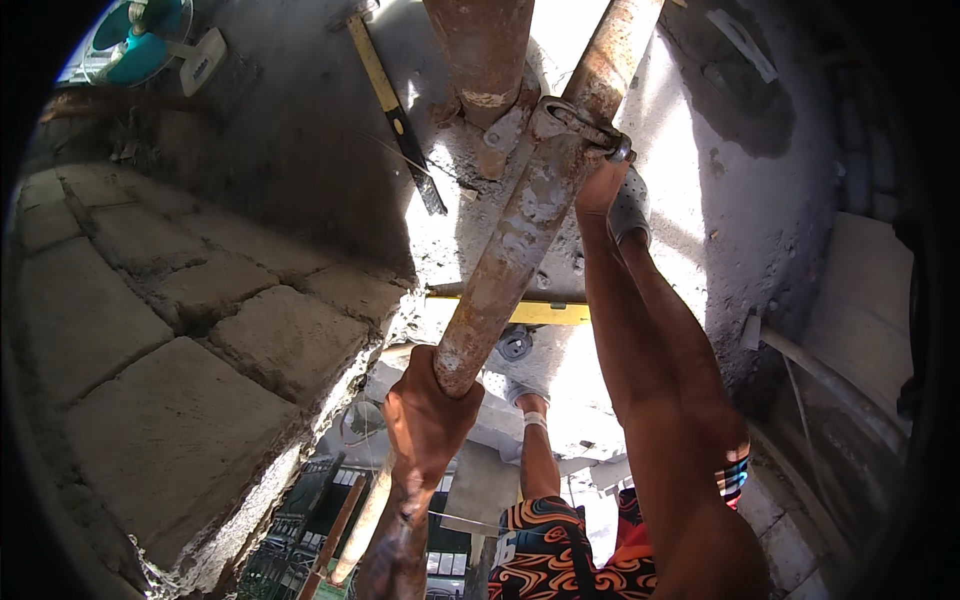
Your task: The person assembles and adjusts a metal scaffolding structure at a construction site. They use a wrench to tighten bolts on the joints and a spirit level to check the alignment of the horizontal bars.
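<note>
A long rusty steel pipe (512, 250) slants from the upper right down toward me. My left hand (428, 408) is closed around its near end, fingers wrapped over the metal. Farther up, a metal collar with a loop handle (570, 122) encircles the pipe. Just below that collar, my right hand (601, 184) grips the pipe from its right side; its fingers are mostly hidden behind the metal. A thicker rusty post (482, 50) stands beside the pipe on the left, its lower end next to a small bracket (505, 130).
To the left lies a ledge of mortared blocks (240, 330) with a rough edge. A yellow-and-black bar (385, 100) rests on the concrete floor; another yellow bar (540, 312) lies beneath the pipe. A teal fan (140, 55) stands far left. A pole (830, 375) leans at the right.
</note>
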A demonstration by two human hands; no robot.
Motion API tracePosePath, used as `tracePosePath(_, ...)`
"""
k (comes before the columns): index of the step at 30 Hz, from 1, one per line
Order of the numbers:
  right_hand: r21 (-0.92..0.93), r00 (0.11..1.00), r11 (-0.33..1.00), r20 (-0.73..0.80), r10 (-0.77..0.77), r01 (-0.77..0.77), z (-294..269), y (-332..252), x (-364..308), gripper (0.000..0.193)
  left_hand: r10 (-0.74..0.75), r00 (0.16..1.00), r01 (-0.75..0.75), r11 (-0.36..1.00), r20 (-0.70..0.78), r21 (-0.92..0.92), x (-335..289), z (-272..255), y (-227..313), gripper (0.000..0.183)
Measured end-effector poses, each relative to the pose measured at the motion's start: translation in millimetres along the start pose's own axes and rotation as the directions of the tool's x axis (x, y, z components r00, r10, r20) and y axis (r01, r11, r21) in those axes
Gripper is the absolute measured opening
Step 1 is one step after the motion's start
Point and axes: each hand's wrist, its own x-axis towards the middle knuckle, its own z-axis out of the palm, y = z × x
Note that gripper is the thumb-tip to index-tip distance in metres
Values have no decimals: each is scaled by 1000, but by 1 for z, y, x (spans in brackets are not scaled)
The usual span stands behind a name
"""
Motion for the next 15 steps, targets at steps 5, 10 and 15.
tracePosePath(5,418,785,765,-171,596,-490,2,-30,7,35,-27,998,29,999,-56,41,-5,5,1,32)
tracePosePath(10,414,807,795,-201,555,-443,4,-84,-11,37,-43,996,49,996,-82,74,-3,10,0,36)
tracePosePath(15,455,632,544,56,773,-705,-32,-124,-69,44,-33,997,41,993,-67,115,-7,15,-8,36)
